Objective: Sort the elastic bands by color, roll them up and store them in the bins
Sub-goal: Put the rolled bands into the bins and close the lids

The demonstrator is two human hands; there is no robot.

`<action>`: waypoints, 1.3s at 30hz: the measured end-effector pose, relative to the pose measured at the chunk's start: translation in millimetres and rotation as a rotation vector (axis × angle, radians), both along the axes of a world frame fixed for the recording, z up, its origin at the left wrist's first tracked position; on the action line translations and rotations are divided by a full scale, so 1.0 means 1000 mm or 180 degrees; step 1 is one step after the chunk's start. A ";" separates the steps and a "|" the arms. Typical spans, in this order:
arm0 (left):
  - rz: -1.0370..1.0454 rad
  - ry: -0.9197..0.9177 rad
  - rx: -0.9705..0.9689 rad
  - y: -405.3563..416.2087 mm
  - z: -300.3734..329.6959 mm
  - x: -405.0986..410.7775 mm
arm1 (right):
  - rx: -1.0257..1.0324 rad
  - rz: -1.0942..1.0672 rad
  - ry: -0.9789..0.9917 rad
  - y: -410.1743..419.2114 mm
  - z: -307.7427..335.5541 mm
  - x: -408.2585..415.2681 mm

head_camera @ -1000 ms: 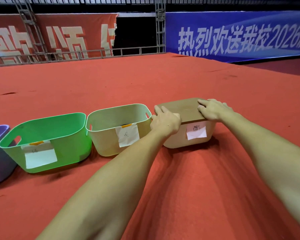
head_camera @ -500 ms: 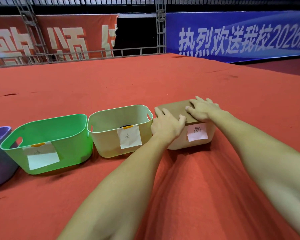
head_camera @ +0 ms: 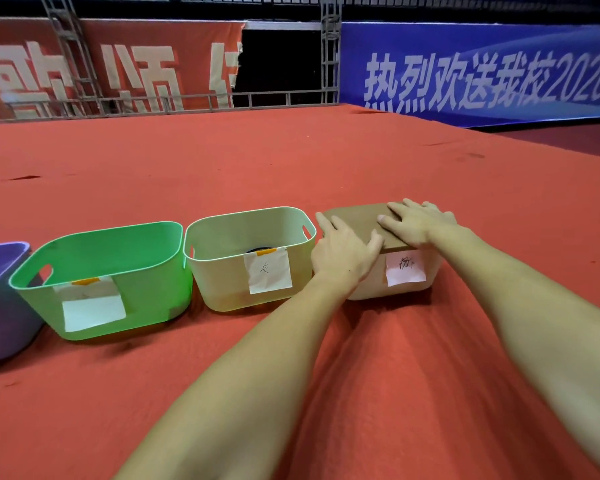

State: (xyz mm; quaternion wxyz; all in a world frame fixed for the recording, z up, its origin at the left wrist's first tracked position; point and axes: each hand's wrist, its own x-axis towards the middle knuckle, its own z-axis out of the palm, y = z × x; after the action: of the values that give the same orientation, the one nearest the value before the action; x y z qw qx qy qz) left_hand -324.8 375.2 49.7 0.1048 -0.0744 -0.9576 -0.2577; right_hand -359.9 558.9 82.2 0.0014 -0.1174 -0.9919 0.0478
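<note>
Lidded bin (head_camera: 395, 282), far right: left hand (head_camera: 343, 254) and right hand (head_camera: 418, 221) lying flat, fingers spread, pressing lid (head_camera: 355, 218) shut, likely seating it.

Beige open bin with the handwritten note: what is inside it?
Inside the beige bin, only a dark curved edge shows above the front wall, behind the note. It may be a rolled band, but the wall and note cover the rest.

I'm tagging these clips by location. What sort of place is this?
Probably an indoor event hall or school venue with a stage. A wide red carpet covers the floor, large banners, one red and one blue, hang behind it, and metal truss scaffolding stands at the back.
</note>
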 end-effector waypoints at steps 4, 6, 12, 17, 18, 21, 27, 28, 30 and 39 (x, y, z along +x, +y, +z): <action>-0.0106 0.0119 -0.0109 -0.008 0.001 0.023 | 0.0541 0.0035 0.0502 -0.011 0.002 0.005; -0.0132 0.0164 -0.0254 -0.015 0.007 0.036 | 0.0508 0.0050 0.0704 -0.017 0.000 0.010; -0.0277 0.0477 -0.0136 -0.055 0.043 0.068 | -0.0745 0.0148 0.1418 -0.044 0.002 0.043; -0.0348 0.0703 0.0019 -0.111 0.065 0.097 | -0.1587 0.0592 0.2168 -0.090 0.004 0.084; -0.0382 0.0737 0.0065 -0.124 0.066 0.103 | -0.1710 0.0697 0.2270 -0.102 0.004 0.093; -0.0482 0.0828 0.0173 -0.165 0.067 0.122 | -0.2052 0.0956 0.2477 -0.144 0.007 0.124; -0.0367 0.1098 0.0289 -0.263 0.063 0.168 | -0.2937 0.1218 0.2479 -0.249 0.001 0.191; -0.0328 0.1145 0.0308 -0.282 0.062 0.176 | -0.3057 0.1266 0.2443 -0.268 -0.001 0.200; -0.0235 0.1240 0.0277 -0.319 0.058 0.194 | -0.3292 0.1372 0.2368 -0.307 -0.006 0.214; 0.0465 0.1222 0.0027 -0.492 0.031 0.278 | -0.3964 0.2052 0.1701 -0.483 -0.036 0.258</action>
State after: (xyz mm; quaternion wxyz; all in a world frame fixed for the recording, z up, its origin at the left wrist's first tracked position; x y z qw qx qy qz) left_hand -46.4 -116.7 81.0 0.3041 -0.0521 -0.9219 -0.2345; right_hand -101.7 75.7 46.0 0.1614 0.2154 -0.7326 0.6252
